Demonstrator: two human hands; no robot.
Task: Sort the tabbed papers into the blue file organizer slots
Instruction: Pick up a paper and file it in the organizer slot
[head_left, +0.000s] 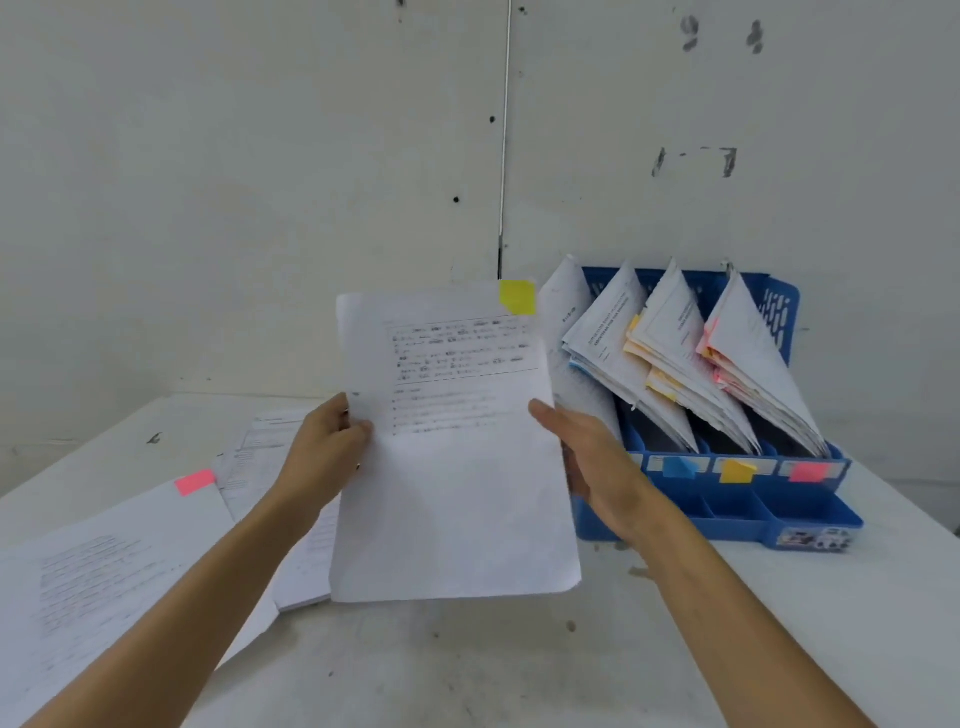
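I hold a printed white sheet (457, 467) upright above the table, with a yellow tab (517, 296) at its top right corner. My left hand (324, 452) pinches the sheet's left edge. My right hand (592, 462) lies flat with straight fingers along the sheet's right edge. Just right of it stands the blue file organizer (737, 509), its slots filled with leaning papers (675, 353). Blue, yellow and pink labels (735, 470) mark the organizer's front.
More papers lie on the white table at the left, one with a pink tab (195, 480) and a loose stack (260, 457) behind my left hand. A white wall rises close behind the table. The table's near side (467, 665) is bare.
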